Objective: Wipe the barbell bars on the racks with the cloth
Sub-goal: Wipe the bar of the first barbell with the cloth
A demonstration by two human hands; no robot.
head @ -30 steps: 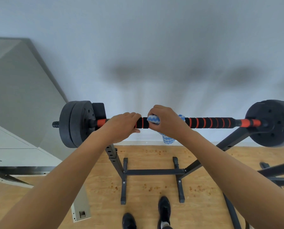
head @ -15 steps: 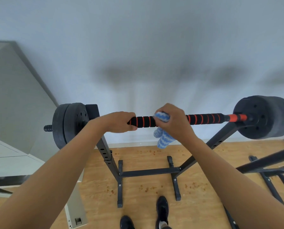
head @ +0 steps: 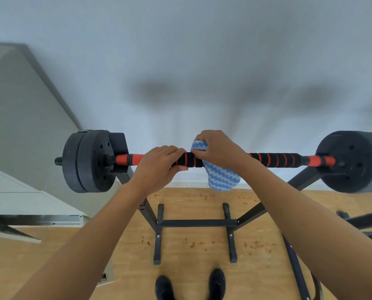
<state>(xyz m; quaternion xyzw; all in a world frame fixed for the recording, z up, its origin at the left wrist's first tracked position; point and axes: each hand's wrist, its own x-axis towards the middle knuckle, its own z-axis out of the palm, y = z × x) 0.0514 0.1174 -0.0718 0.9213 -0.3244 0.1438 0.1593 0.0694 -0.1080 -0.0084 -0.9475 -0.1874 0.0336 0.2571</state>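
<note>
- The barbell bar (head: 273, 159) lay level across the rack (head: 197, 223), in front of a pale wall, with dark weight plates (head: 87, 161) on both ends.
- Its middle carried a black grip sleeve ringed with orange; bare orange stretches showed near each plate.
- Judged by the plates, the bar looked heavy and rigid, seated firmly enough to take sideways rubbing without rolling off, though the cradles themselves were mostly hidden.
- The ribbed sleeve probably offered friction, so a cloth would drag rather than glide; a wrapped hold around the bar seemed the sensible way to wipe it.
- The cloth (head: 222, 177), blue and white in a zigzag pattern, was soft and limp: part bunched on top of the bar under the fingers, the rest hanging loose below it.
- The right hand (head: 218, 149) sat over the bar near its middle, fingers curled down over the cloth and pressing it against the sleeve.
- The left hand (head: 159, 164) wrapped the bare sleeve just beside it, knuckles up, thumb underneath, apparently steadying the bar.
- The two hands nearly touched, with a short length of sleeve between them.
- Both forearms reached forward and upward, wrists roughly straight.
- Below, the wooden floor (head: 191, 239) was speckled with small orange crumbs, and two dark shoes (head: 217, 282) stood at the rack's base.
</note>
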